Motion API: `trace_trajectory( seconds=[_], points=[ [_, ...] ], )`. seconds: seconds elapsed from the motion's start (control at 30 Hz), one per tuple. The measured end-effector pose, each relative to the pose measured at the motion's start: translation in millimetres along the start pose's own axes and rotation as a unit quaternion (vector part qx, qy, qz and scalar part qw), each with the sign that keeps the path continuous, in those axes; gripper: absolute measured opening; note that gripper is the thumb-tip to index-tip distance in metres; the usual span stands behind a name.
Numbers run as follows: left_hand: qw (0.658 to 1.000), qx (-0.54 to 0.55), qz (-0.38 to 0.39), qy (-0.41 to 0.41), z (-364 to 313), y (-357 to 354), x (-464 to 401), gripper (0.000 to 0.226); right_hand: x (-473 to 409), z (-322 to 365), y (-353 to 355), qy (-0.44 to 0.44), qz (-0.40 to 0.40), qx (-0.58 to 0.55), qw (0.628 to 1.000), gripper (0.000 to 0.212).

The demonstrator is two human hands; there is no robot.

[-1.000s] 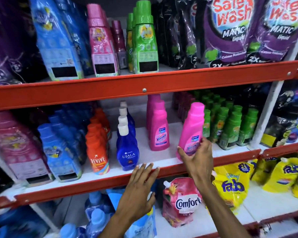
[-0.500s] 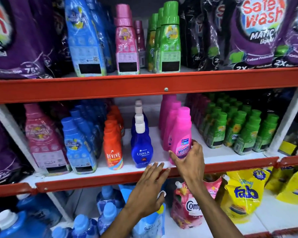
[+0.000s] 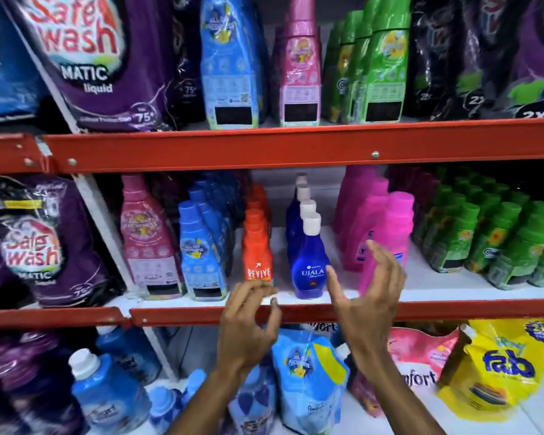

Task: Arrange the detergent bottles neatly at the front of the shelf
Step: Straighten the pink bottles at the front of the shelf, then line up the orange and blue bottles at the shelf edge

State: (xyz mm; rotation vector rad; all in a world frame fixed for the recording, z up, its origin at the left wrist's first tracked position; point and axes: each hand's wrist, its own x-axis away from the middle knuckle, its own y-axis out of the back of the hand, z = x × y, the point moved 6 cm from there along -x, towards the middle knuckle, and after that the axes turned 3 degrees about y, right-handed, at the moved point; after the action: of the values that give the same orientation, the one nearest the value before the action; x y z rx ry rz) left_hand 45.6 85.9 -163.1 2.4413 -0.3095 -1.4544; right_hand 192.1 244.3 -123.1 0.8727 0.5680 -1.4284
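On the middle shelf (image 3: 453,291) stand rows of bottles: a dark blue Ujala bottle (image 3: 308,268) with a white cap at the front, an orange Revive bottle (image 3: 258,255) to its left, and pink Vanish bottles (image 3: 390,233) to its right. My right hand (image 3: 363,296) is open, fingers spread, between the Ujala bottle and the front pink bottle, holding nothing. My left hand (image 3: 248,321) hovers at the shelf's red front edge below the Revive bottle, fingers curled loosely and apart, empty.
Green bottles (image 3: 490,243) fill the shelf's right side; light blue bottles (image 3: 201,246) and a pink bottle (image 3: 145,240) its left. Purple Safe Wash pouches (image 3: 35,246) hang far left. Below lie Comfort pouches (image 3: 418,359) and a yellow Fab pouch (image 3: 500,368). The upper shelf holds more bottles.
My right hand has let go of the front pink bottle and opened, drawing back to the left. My left hand has lifted toward the shelf edge and curled. The view has shifted left.
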Motion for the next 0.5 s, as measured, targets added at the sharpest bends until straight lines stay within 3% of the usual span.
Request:
trace_trajectory(
  seconds=[0.13, 0.27, 0.5],
  points=[
    [0.992, 0.022, -0.032, 0.116, 24.8, 19.5, -7.3, 0.016, 22.3, 35.6, -40.1, 0.030, 0.092, -0.096, 0.991, 0.041],
    [0.980, 0.039, -0.003, 0.195, 48.5, 18.8, -5.3, 0.033, 39.3, 42.5, -84.0, -0.027, 0.205, -0.124, 0.971, 0.041],
    [0.973, 0.041, 0.071, 0.217, 65.6, 0.2, -10.5, 0.048, 53.2, 30.8, -122.5, -0.092, 0.307, -0.071, 0.945, 0.037]
  ],
)
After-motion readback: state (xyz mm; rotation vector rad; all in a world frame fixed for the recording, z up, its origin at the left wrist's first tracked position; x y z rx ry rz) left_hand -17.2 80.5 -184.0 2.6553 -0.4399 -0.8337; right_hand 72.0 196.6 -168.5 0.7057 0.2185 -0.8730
